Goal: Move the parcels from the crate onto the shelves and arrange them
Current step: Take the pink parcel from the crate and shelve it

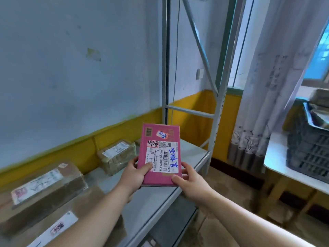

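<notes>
**Pink parcel held over the shelf**

A pink parcel (161,154) is held over the grey shelf (160,198), near its front edge, with the label side turned up. Its lower left edge is gripped by the left hand (135,172), whose thumb is laid on the white label. Its lower right corner is pinched by the right hand (189,180). A taped brown parcel (116,156) lies at the back of the shelf, and a larger brown parcel (48,186) lies toward its left end. The dark crate (309,150) is seen well apart, right of the shelf.
</notes>
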Motion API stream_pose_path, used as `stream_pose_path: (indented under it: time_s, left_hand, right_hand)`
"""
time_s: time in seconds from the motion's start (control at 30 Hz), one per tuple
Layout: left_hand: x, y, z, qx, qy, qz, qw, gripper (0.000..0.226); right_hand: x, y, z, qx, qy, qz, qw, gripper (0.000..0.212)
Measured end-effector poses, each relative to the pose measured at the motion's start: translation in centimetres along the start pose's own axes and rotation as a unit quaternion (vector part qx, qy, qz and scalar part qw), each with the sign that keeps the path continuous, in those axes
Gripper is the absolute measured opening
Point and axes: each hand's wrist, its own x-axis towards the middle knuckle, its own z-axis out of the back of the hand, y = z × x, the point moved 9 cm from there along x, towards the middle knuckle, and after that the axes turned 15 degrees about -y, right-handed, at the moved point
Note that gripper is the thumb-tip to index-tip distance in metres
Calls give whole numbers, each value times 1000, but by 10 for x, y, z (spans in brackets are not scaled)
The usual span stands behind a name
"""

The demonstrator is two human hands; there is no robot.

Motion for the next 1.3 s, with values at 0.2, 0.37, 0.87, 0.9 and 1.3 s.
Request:
stream_pose_path:
  time_s: [0.2,0.37,0.87,0.9,1.3]
  left_hand:
    - [29,33,-30,1,-112,57,992,42]
    - [26,62,-30,38,-197,99,975,31]
    - [75,107,11,134,-273,135,943,25]
    - [77,106,12,154,-282,131,938,27]
    - [62,106,-61,573,-211,121,782,96]
  right_hand:
    - [92,-39,-9,-52,98,11,994,83]
    - [128,-71,-27,-110,167,23,980,83]
    - [193,-103,-98,-254,272,117,921,82]
    - [199,-105,-103,-271,277,134,912,82]
    - [226,-150,-145,-422,300,411,750,80]
